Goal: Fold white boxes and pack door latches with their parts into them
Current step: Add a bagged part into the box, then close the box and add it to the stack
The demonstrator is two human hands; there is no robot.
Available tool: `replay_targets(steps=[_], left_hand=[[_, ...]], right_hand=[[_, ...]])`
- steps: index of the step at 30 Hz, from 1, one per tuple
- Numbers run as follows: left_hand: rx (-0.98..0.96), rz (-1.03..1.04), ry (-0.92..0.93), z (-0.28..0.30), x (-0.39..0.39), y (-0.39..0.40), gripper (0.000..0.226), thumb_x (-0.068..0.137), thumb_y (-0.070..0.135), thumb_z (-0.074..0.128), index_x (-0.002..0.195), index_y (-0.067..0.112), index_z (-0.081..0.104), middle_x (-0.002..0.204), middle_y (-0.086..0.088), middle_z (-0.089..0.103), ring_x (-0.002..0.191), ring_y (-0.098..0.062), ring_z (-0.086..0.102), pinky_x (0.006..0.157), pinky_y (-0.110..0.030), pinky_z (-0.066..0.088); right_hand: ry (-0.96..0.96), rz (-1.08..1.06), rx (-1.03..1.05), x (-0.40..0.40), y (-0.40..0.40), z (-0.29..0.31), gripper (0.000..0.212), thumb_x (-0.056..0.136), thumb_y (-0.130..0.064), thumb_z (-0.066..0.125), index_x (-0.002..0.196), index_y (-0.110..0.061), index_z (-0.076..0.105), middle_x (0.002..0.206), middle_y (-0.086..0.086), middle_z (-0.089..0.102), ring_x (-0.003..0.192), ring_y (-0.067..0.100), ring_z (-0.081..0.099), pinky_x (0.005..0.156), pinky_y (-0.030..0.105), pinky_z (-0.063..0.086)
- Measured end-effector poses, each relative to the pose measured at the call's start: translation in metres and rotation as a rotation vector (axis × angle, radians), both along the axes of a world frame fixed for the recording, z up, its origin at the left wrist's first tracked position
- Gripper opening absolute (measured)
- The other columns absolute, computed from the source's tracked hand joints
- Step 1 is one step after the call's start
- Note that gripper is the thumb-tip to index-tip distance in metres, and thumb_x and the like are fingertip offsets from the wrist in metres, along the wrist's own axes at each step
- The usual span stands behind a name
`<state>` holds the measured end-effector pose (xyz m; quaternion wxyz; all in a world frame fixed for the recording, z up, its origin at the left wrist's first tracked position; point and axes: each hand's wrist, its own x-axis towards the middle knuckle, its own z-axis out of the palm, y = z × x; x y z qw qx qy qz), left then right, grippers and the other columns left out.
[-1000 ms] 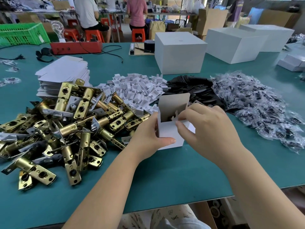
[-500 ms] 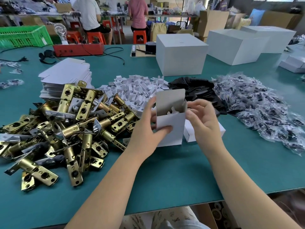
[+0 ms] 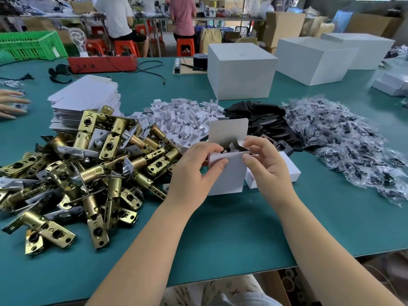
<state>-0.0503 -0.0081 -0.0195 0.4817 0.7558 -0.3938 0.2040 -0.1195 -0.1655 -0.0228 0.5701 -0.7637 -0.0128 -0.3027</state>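
I have the box [image 3: 227, 173] standing upright between my two hands, lid flap raised at the far side, its base at the table [image 3: 220, 239] just ahead of my wrists. The latches [image 3: 88, 168] pile close against my left hand [image 3: 194, 173] and a second box [image 3: 291, 171] lies just behind my right hand [image 3: 267, 166] — bare table shows only on the near side, toward the edge. Both hands pinch the box's top corners, thumbs on the near face, fingers curled over the open rim — the right ones touching a side flap.

Head-worn camera looks forward and down, close over the table [image 3: 220, 239].
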Motion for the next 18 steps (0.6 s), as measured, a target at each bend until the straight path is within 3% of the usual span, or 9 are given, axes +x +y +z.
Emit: replay_targets(steps=[4,7,10,13,16,18], left_hand=[[0.009,-0.003,-0.024,0.001,0.002,0.002,0.027,0.091,0.026,0.064,0.106,0.005,0.069,0.1,0.004,0.063,0.087,-0.008,0.057,0.077,-0.013,0.045],[-0.055,-0.011,-0.005,0.004,0.001,0.002,0.036,0.098,0.026,0.047,0.107,0.002,0.072,0.103,-0.004,0.07,0.096,-0.01,0.063,0.087,-0.011,0.046],[-0.149,-0.016,0.104,0.006,-0.005,0.001,0.029,0.098,0.024,0.05,0.103,0.008,0.074,0.102,0.009,0.068,0.099,0.0,0.062,0.088,-0.009,0.044],[-0.226,-0.046,0.315,0.01,-0.01,-0.003,0.017,0.093,0.024,0.055,0.094,0.03,0.07,0.095,0.022,0.068,0.094,0.006,0.063,0.081,-0.008,0.044],[-0.285,-0.091,0.477,0.013,-0.011,-0.005,0.016,0.091,0.023,0.057,0.093,0.035,0.068,0.086,0.026,0.07,0.086,0.006,0.064,0.075,-0.009,0.047],[-0.3,-0.099,0.483,0.013,-0.01,-0.005,0.02,0.093,0.016,0.059,0.093,0.035,0.068,0.084,0.028,0.07,0.084,0.006,0.065,0.073,-0.009,0.047]], right_hand=[[0.003,-0.042,-0.057,0.003,0.0,0.001,0.015,0.086,-0.029,0.059,0.098,-0.037,0.057,0.094,-0.03,0.06,0.089,-0.002,0.057,0.079,0.016,0.044],[-0.026,-0.081,-0.017,0.004,0.001,0.003,0.005,0.086,-0.033,0.06,0.09,-0.036,0.061,0.088,-0.027,0.063,0.084,-0.001,0.059,0.077,0.016,0.044],[-0.037,-0.099,0.047,0.005,0.004,0.006,0.011,0.086,-0.028,0.058,0.081,-0.038,0.062,0.088,-0.027,0.065,0.083,-0.001,0.06,0.077,0.015,0.045],[-0.023,-0.085,0.001,0.006,0.01,0.011,0.016,0.088,-0.02,0.053,0.085,-0.034,0.059,0.084,-0.025,0.064,0.08,-0.005,0.058,0.073,0.01,0.042],[-0.029,-0.128,-0.154,0.007,0.011,0.015,0.023,0.09,-0.012,0.046,0.094,-0.026,0.063,0.099,-0.01,0.063,0.093,-0.006,0.056,0.081,0.01,0.04],[-0.044,-0.158,-0.267,0.007,0.008,0.016,0.026,0.09,-0.009,0.045,0.094,-0.016,0.069,0.101,-0.001,0.061,0.095,-0.003,0.054,0.083,0.012,0.041]])
